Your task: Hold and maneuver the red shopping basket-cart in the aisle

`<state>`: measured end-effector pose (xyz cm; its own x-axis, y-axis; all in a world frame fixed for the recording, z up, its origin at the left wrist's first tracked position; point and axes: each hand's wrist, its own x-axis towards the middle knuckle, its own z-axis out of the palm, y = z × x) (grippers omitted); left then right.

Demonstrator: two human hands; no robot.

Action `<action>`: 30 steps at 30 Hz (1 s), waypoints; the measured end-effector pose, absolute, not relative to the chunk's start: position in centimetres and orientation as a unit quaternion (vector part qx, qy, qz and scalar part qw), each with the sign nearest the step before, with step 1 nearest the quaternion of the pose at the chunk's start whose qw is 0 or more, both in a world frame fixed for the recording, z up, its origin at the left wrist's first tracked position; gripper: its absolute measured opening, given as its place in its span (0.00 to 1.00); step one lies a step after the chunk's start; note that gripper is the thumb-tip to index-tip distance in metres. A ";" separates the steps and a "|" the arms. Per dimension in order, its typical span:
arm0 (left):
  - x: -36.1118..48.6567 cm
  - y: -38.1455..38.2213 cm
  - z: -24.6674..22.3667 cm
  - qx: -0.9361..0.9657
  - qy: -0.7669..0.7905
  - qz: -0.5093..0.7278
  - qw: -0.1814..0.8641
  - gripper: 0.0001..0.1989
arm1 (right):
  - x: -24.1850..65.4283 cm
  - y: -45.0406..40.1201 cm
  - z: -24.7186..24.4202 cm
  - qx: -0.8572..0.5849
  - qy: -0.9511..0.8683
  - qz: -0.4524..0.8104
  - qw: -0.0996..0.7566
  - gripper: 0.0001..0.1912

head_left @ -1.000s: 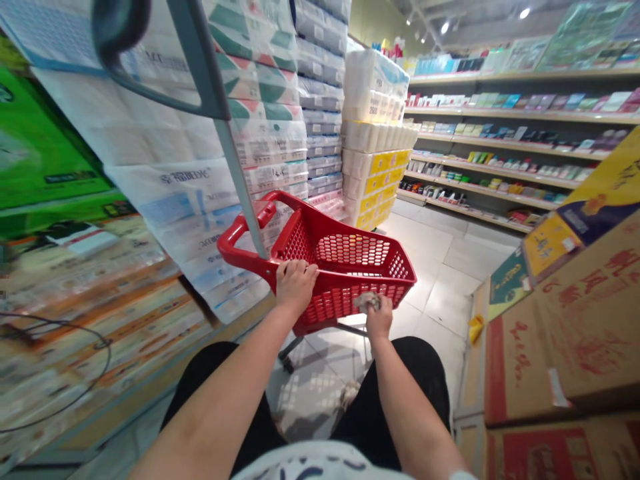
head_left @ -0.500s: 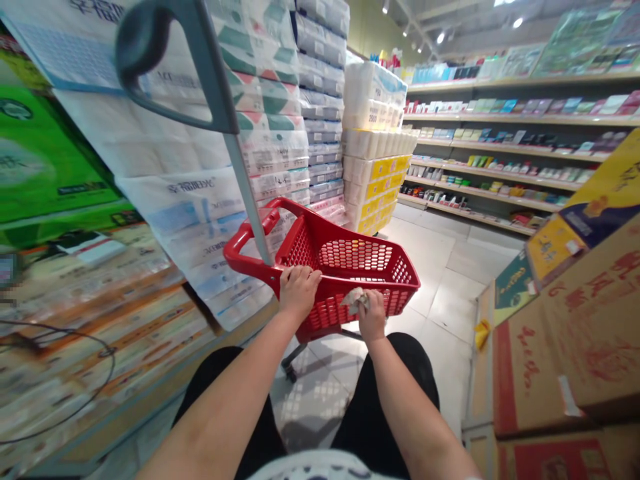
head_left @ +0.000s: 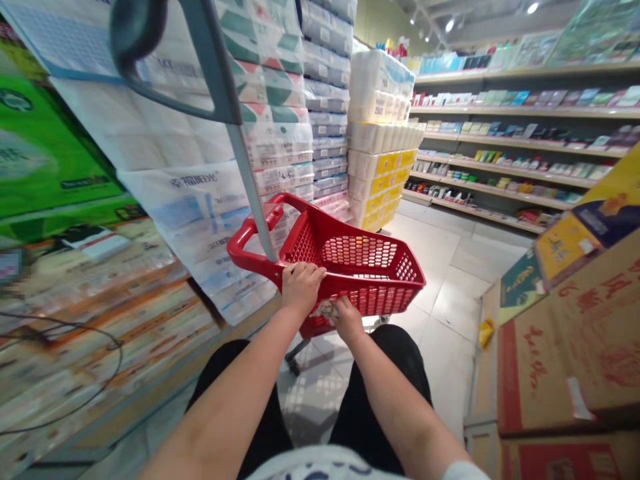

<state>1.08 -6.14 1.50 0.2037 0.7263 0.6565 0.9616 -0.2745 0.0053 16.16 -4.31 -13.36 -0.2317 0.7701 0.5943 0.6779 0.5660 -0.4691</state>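
A red plastic shopping basket trolley with mesh sides stands in front of my knees, its grey pull handle rising at the upper left. My left hand is closed over the near rim, close to the base of the handle post. Lower down, my right hand presses a crumpled pale cloth against the outside of the mesh side. The cloth is partly hidden by the fingers. Inside the basket only red mesh and floor showing through are visible.
Stacked toilet-paper packs rise close on the left, above a low ledge of packets with a black cable. Cardboard cartons line the right. Stocked shelves stand across the tiled floor.
My right hand has moved left along the basket's side with the cloth, closer to my left hand. My left hand keeps its hold on the rim. The view has shifted slightly.
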 end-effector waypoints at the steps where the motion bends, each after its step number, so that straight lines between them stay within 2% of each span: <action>1: 1.1 -6.2 1.4 -0.746 -0.565 -0.283 0.209 0.12 | 16.0 -4.4 -13.6 -0.459 -0.782 0.052 0.419 0.17; 3: 1.2 -6.3 1.3 -0.745 -0.567 -0.283 0.209 0.12 | 15.6 -4.4 -14.1 -0.453 -0.785 0.042 0.420 0.17; 7: 1.3 -6.5 1.2 -0.744 -0.570 -0.284 0.202 0.12 | 15.0 -4.6 -14.6 -0.433 -0.831 0.042 0.346 0.16; 12: 1.4 -6.5 1.2 -0.744 -0.569 -0.282 0.207 0.12 | 14.6 -4.9 -14.1 -0.421 -0.816 0.036 0.395 0.21; 16: 1.5 -6.5 1.2 -0.739 -0.570 -0.290 0.213 0.12 | 14.5 -5.2 -13.7 -0.425 -0.835 0.050 0.345 0.24; 21: 1.5 -6.6 1.2 -0.742 -0.570 -0.283 0.211 0.11 | 15.0 -5.3 -13.5 -0.412 -0.802 0.028 0.433 0.25; 26: 1.6 -6.6 1.1 -0.738 -0.574 -0.286 0.211 0.11 | 15.7 -5.3 -13.2 -0.398 -0.825 0.040 0.398 0.22; 30: 1.6 -6.6 1.0 -0.740 -0.573 -0.285 0.206 0.12 | 16.1 -5.4 -13.1 -0.394 -0.798 0.036 0.455 0.21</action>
